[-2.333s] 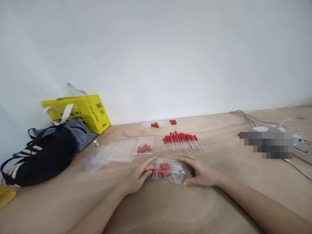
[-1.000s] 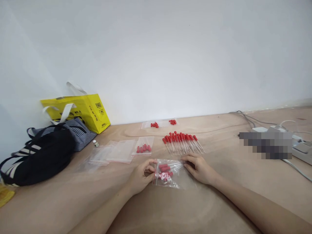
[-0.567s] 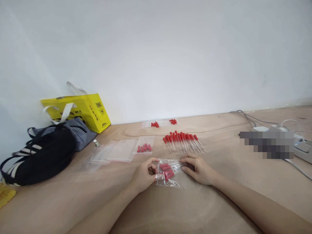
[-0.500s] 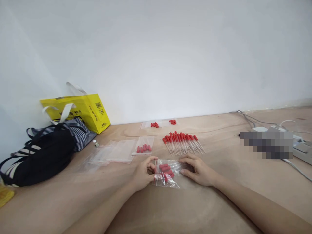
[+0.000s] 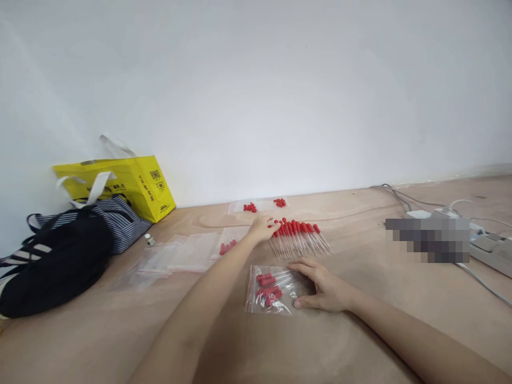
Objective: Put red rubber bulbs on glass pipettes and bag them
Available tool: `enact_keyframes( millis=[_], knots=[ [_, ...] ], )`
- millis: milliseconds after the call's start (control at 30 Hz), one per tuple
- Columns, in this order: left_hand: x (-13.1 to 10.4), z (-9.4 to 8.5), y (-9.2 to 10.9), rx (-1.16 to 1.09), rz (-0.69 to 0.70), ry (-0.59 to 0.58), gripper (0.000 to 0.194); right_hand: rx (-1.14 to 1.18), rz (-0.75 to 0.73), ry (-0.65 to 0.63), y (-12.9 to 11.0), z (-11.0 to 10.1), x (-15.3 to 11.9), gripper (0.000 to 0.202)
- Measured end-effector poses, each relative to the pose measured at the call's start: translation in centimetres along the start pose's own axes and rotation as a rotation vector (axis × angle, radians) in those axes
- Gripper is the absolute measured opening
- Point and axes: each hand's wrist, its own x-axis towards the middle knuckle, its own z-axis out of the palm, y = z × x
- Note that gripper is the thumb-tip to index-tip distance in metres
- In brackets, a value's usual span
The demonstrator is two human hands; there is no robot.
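Observation:
My left hand (image 5: 263, 229) reaches to the left end of a row of droppers (image 5: 300, 234) with red bulbs and thin clear stems. Its fingers stretch to the leftmost bulbs; whether they touch one is too small to tell. In front lies a clear zip bag (image 5: 253, 290) with several red-bulbed droppers (image 5: 269, 292) inside, bulbs toward its red-lined edge at the left. My right hand (image 5: 324, 285) rests at the bag's right side, thumb and fingers spread apart. The stems' far ends are hidden by its fingers.
Flat clear bags (image 5: 188, 253) lie overlapped on the left, one with red bulbs (image 5: 228, 247) partly behind my left forearm. Filled bags (image 5: 264, 204) lie near the wall. A small bottle (image 5: 149, 239), black bag (image 5: 60, 266) and yellow bag (image 5: 156, 186) stand left; cables (image 5: 400, 197) run at right.
My left hand has let go of the bag's red-lined edge and moved forward to the dropper row. The right hand stays by the bag, its fingers spread a little wider.

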Motion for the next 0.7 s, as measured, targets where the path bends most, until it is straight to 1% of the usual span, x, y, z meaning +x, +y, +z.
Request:
enact_keyframes(
  millis=[67,167,233,333,400,433,467,533,567,600,633,700],
  knots=[
    [1.3,1.0,0.3,0.030,-0.021,0.001,0.034,0.014,0.016,-0.002,0.0,-0.1,0.0,0.075],
    [2.2,1.7,0.3,0.060,-0.044,0.001,0.030,0.016,0.025,-0.005,0.2,-0.1,0.0,0.077],
    [2.2,1.6,0.2,0.067,-0.047,0.028,0.031,0.003,0.014,-0.016,0.2,-0.1,0.1,0.074],
    [0.9,0.8,0.1,0.064,0.002,0.102,0.038,-0.031,-0.042,-0.069,0.2,-0.1,0.0,0.059],
    [-1.0,-0.2,0.0,0.050,0.074,0.110,0.033,-0.059,-0.095,-0.105,0.0,-0.2,0.0,0.047],
    [-2.2,-0.8,-0.1,0.039,0.116,0.085,0.027,-0.072,-0.118,-0.118,0.0,-0.2,0.0,0.043],
    [-3.6,-1.5,-0.2,0.026,0.158,0.045,0.021,-0.081,-0.137,-0.128,-0.1,-0.2,0.0,0.041],
    [-6.8,-2.9,-0.3,0.000,0.226,-0.049,0.014,-0.090,-0.160,-0.137,-0.4,-0.2,0.0,0.039],
    [-8.4,-3.5,-0.3,-0.017,0.262,-0.107,0.014,-0.091,-0.165,-0.136,-0.5,-0.2,0.1,0.038],
    [-9.9,-4.1,-0.3,-0.051,0.309,-0.200,0.015,-0.090,-0.172,-0.132,-0.7,-0.1,0.1,0.036],
    [-11.3,-4.6,-0.2,-0.064,0.318,-0.264,0.017,-0.091,-0.181,-0.122,-0.8,0.1,0.2,0.034],
    [-13.5,-5.3,-0.1,-0.044,0.280,-0.318,0.019,-0.114,-0.202,-0.081,-1.1,0.5,0.3,0.031]
  ],
)
